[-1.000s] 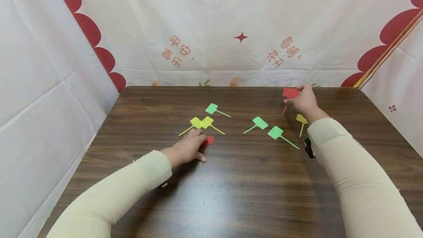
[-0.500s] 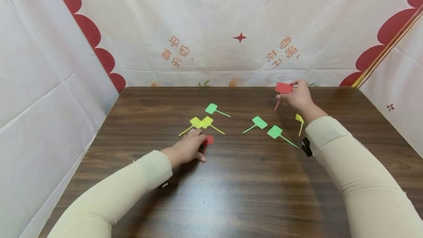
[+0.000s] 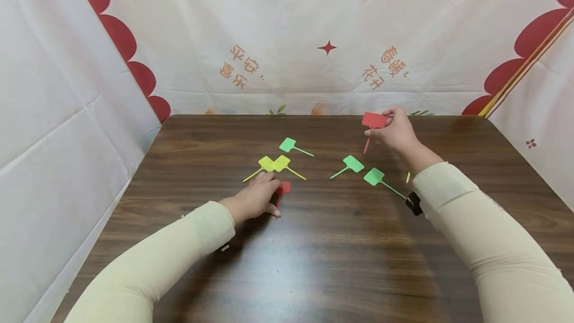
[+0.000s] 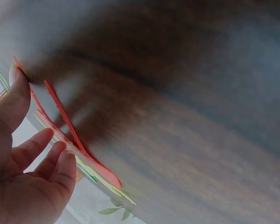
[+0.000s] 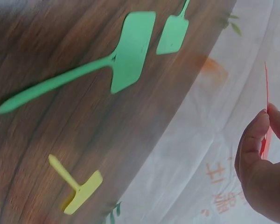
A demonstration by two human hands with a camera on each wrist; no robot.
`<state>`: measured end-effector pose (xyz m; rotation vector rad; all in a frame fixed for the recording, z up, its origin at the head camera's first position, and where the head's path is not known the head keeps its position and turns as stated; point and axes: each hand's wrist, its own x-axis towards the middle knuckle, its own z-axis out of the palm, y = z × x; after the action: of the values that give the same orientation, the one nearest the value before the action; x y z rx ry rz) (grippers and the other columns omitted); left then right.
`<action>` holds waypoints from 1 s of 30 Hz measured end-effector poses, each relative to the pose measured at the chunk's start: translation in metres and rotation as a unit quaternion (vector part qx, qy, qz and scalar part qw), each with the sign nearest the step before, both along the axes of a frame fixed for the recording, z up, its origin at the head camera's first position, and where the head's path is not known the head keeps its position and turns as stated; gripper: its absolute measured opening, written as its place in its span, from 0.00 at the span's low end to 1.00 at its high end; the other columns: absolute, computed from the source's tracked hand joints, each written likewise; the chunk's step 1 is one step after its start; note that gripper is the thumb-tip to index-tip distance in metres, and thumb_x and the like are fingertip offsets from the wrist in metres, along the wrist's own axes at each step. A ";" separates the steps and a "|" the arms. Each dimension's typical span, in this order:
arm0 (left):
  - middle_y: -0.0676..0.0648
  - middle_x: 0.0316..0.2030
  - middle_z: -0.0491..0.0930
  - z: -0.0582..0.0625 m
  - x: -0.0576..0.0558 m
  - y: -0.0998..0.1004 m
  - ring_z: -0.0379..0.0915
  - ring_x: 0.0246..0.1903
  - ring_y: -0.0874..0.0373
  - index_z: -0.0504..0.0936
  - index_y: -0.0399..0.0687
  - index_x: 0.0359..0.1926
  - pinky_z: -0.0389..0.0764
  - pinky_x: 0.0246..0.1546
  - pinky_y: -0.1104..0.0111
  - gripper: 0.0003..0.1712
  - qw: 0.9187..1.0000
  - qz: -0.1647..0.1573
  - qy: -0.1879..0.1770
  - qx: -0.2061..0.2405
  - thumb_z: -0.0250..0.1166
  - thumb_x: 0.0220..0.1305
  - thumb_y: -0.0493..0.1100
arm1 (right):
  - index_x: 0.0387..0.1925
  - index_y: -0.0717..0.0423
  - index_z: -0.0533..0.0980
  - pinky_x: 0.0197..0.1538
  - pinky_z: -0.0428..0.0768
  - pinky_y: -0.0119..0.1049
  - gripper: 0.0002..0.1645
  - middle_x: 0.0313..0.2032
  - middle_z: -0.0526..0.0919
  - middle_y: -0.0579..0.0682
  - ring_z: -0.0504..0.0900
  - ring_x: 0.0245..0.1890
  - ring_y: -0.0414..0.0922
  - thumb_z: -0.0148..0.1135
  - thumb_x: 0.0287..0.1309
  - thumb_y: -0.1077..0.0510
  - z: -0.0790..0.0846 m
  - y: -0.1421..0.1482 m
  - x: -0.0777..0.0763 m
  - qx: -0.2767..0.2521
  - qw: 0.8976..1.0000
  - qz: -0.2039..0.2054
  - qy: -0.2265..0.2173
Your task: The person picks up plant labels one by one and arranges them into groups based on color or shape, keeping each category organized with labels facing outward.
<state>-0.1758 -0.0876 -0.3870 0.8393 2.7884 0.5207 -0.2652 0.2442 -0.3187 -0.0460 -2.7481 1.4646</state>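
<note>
In the head view, my left hand rests low over a red plant label on the table. The left wrist view shows two red stems there; the thumb touches the tip of one, and the relaxed fingertips lie along the red edge. At the back right, my right hand pinches another red plant label by its plate, stem hanging down, raised off the table. Two yellow plant labels overlap just beyond the left hand.
Green plant labels lie across the middle of the brown wooden table. Another yellow plant label is mostly hidden behind the right wrist in the head view. A printed cloth hangs along the back edge.
My right hand has moved left with the red plant label, and its wrist now covers most of the right-hand yellow label. The left hand has stayed in place.
</note>
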 end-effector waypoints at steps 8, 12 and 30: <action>0.49 0.38 0.69 0.001 0.002 0.002 0.64 0.46 0.49 0.77 0.45 0.33 0.67 0.50 0.56 0.23 1.000 0.003 -0.002 0.003 0.79 0.40 0.49 | 0.58 0.69 0.51 0.29 0.78 0.25 0.39 0.42 0.72 0.62 0.75 0.24 0.30 0.66 0.54 0.69 -0.001 -0.018 0.010 -0.018 1.000 0.016 -0.011; 0.48 0.40 0.70 0.001 0.002 0.001 0.64 0.47 0.49 0.78 0.44 0.36 0.67 0.51 0.55 0.24 1.000 0.003 -0.001 -0.002 0.78 0.41 0.50 | 0.57 0.69 0.53 0.31 0.74 0.24 0.38 0.43 0.73 0.62 0.74 0.30 0.35 0.67 0.53 0.69 0.001 -0.029 0.018 0.002 1.000 0.027 -0.005; 0.46 0.43 0.71 0.002 -0.001 0.001 0.63 0.48 0.49 0.78 0.42 0.41 0.68 0.52 0.56 0.27 1.000 0.006 -0.008 -0.026 0.77 0.44 0.51 | 0.56 0.67 0.54 0.36 0.75 0.33 0.36 0.45 0.69 0.63 0.73 0.43 0.54 0.67 0.53 0.69 -0.008 -0.071 0.045 0.028 0.994 0.101 -0.029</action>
<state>-0.1769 -0.0866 -0.3853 0.8041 2.7817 0.4541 -0.2202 0.1735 -0.3267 0.1994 -2.9139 1.4491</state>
